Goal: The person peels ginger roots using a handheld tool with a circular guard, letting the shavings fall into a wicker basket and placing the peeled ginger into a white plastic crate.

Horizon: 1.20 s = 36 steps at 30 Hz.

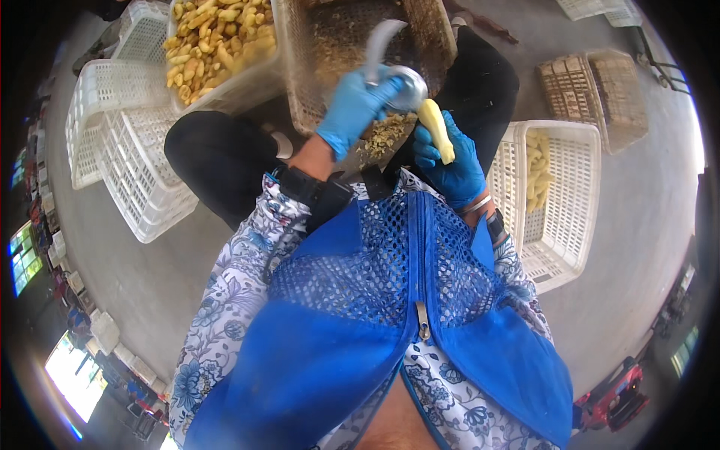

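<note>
My left hand (360,107), in a blue glove, is closed around a shiny metal tool (409,90). The tool has a rounded part near the fingers and a pale curved strip above, blurred, so its exact kind is unclear. My right hand (454,160), also gloved in blue, grips a smooth, pale yellow, elongated vegetable (433,126). Its upper end points up toward the tool and lies at or very near the tool's rounded part. Below both hands, damp yellowish scraps (385,135) lie between my legs.
A dirty plastic crate (298,84) stands between my knees. Left of it, a white crate (225,93) is heaped with yellow-brown vegetables (216,45). White crates (149,174) are at far left. A white crate (568,247) at right holds pale peeled vegetables (537,169); a brownish crate (574,93) sits beyond.
</note>
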Each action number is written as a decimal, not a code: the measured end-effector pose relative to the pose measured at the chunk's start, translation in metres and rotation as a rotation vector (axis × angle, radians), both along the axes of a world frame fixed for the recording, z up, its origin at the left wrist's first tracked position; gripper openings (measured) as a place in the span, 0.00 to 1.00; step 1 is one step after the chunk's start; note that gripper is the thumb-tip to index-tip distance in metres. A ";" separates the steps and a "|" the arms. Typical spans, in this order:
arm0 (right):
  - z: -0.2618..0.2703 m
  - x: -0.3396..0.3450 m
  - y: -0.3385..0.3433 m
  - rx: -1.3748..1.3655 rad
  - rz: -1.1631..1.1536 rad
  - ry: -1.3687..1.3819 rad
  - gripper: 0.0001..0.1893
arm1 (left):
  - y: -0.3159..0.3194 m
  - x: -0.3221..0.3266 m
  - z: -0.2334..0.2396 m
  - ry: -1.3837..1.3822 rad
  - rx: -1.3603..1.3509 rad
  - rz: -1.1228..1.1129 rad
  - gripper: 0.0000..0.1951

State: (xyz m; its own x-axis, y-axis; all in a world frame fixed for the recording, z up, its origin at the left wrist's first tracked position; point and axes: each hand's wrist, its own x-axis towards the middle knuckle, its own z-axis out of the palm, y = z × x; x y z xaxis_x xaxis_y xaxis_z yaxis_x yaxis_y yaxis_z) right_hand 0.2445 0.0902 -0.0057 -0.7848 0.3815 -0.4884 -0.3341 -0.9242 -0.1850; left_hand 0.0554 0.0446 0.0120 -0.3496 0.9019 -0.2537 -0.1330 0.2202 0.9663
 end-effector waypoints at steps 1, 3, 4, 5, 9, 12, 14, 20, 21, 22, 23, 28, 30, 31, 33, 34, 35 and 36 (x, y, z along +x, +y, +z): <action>-0.001 -0.001 -0.002 -0.002 0.003 0.002 0.21 | -0.002 0.011 0.001 -0.019 0.091 -0.066 0.13; -0.003 -0.002 -0.005 -0.004 0.006 -0.028 0.19 | -0.001 0.018 -0.009 0.060 0.140 -0.118 0.12; -0.004 -0.002 -0.005 -0.004 0.007 -0.029 0.19 | -0.002 0.014 -0.011 0.060 0.140 -0.117 0.12; -0.004 -0.002 -0.004 0.006 0.040 0.045 0.19 | -0.003 0.006 -0.014 0.059 0.086 -0.055 0.13; 0.004 0.003 -0.008 0.130 0.117 0.094 0.21 | -0.004 -0.032 -0.014 0.035 -0.157 0.136 0.14; 0.017 -0.001 -0.009 0.173 0.088 -0.011 0.19 | -0.006 -0.016 0.006 -0.043 -0.148 0.077 0.15; 0.018 -0.004 -0.009 0.339 0.148 -0.081 0.18 | -0.005 -0.005 0.013 -0.089 -0.029 -0.051 0.14; 0.028 -0.010 -0.009 0.534 0.273 -0.273 0.17 | -0.003 0.006 0.008 -0.056 0.000 -0.087 0.14; 0.028 -0.010 -0.008 0.478 0.262 -0.262 0.17 | -0.002 0.005 0.009 -0.035 -0.015 -0.053 0.13; 0.028 -0.010 -0.007 0.422 0.251 -0.251 0.17 | -0.001 0.000 0.012 0.002 -0.091 0.004 0.13; 0.028 -0.011 -0.008 0.420 0.249 -0.253 0.17 | 0.000 -0.001 0.009 0.001 -0.091 0.002 0.13; 0.016 -0.015 -0.009 0.440 0.160 -0.330 0.15 | -0.001 0.014 -0.007 0.388 0.169 -0.101 0.15; 0.015 -0.013 -0.008 0.421 0.180 -0.331 0.16 | -0.001 0.016 -0.007 0.564 0.173 -0.175 0.16; 0.016 -0.013 -0.007 0.401 0.201 -0.334 0.16 | 0.000 0.011 -0.007 0.563 0.176 -0.175 0.16; 0.025 -0.016 -0.005 0.418 0.203 -0.340 0.16 | 0.005 -0.001 -0.010 0.382 0.084 -0.138 0.16; 0.029 -0.018 -0.004 0.433 0.207 -0.344 0.16 | 0.006 0.000 -0.011 0.326 0.042 -0.125 0.15; 0.030 -0.018 -0.003 0.434 0.206 -0.345 0.16 | 0.006 0.000 -0.013 0.326 0.043 -0.125 0.15; 0.032 -0.018 -0.003 0.438 0.217 -0.358 0.16 | 0.006 0.000 -0.017 0.304 0.010 -0.087 0.15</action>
